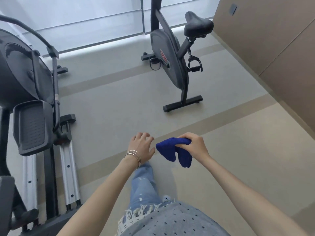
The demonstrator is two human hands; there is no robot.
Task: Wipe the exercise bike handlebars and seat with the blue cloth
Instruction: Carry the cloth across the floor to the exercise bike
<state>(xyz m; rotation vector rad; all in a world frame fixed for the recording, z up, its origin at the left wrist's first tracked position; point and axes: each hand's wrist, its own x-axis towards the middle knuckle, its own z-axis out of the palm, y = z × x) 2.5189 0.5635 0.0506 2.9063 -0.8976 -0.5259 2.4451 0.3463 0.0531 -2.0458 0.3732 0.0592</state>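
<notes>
You stand on a pale grey floor (119,108) crossed by wide beige stripes (213,120). Ahead of your hands, a window wall with a white translucent blind (85,17) lets in soft, even daylight, brightest along its sill. To the right of your right hand runs a tan panelled wall (272,48) with a small dark plate. Left of your left hand stands a dark elliptical trainer (32,116)

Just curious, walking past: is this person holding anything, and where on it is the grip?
The right hand holds the blue cloth, pinched at its bunched top so both ends hang down. The left hand is open beside it, holding nothing.
</notes>
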